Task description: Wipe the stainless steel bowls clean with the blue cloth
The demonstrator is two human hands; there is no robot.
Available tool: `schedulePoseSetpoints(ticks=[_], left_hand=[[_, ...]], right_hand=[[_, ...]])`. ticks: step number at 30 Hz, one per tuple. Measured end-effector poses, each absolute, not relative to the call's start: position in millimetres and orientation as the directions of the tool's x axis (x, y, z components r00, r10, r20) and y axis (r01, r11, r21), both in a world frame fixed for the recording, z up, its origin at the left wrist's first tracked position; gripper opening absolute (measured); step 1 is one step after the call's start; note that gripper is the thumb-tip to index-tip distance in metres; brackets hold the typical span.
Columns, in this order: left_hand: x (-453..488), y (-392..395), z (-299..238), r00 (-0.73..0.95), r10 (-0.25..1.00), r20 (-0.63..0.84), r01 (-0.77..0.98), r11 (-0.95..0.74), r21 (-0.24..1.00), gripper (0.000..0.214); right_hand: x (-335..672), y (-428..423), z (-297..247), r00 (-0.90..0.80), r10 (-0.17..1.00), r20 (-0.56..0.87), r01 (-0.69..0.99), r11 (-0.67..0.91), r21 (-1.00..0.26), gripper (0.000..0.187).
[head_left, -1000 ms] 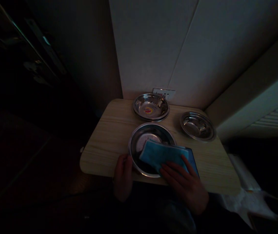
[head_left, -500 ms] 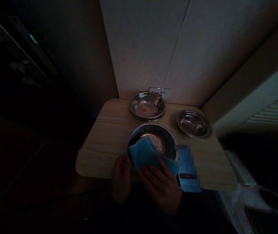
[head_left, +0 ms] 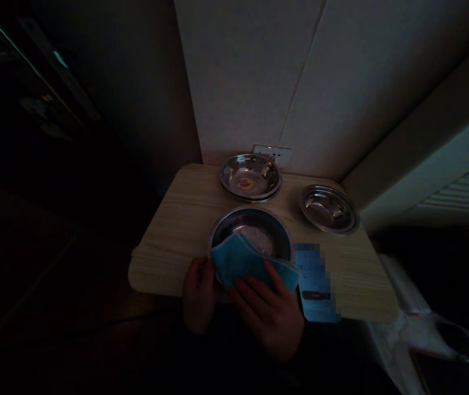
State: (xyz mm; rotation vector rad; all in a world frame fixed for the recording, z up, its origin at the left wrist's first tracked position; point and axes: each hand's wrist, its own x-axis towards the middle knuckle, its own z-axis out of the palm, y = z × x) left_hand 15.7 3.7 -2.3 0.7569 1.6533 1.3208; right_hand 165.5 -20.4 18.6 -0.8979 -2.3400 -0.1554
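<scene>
A shiny metal bowl (head_left: 243, 218) rests at the front middle of the small wooden table. At its near left rim, my left hand (head_left: 198, 296) has its fingers closed on the edge. My right hand (head_left: 269, 312) presses a blue cloth (head_left: 234, 258) over the bowl's near side, with the fingers lying on the cloth and the thumb along its right part. The cloth hides the near rim and part of the inside. Just right of the bowl lies a phone-like flat thing (head_left: 314, 285) with a lit, partly blurred face.
Stacked metal bowls (head_left: 251, 175) with a coloured sticker inside stand at the back by a wall socket (head_left: 273, 153). More nested bowls (head_left: 328, 211) sit at the right. The pale table (head_left: 164, 236) meets the wall at the back. The surroundings are dark.
The bowl has shifted slightly left together with my left hand. The blue cloth and my right hand have moved a little left too, and the cloth's top edge sits slightly lower.
</scene>
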Motion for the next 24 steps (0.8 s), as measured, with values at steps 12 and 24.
schedulePoseSetpoints(ticks=[12,24], left_hand=[[13,5,-6,-0.393,0.884,-0.252,-0.118,0.223,0.968,0.031],[16,3,-13,-0.392,0.888,-0.241,-0.121,0.21,0.97,0.033]], right_hand=[[143,-17,22,-0.497,0.652,0.573,0.713,0.683,-0.158,0.032],[192,-25,29,-0.529,0.723,0.444,0.697,0.669,-0.259,0.024]])
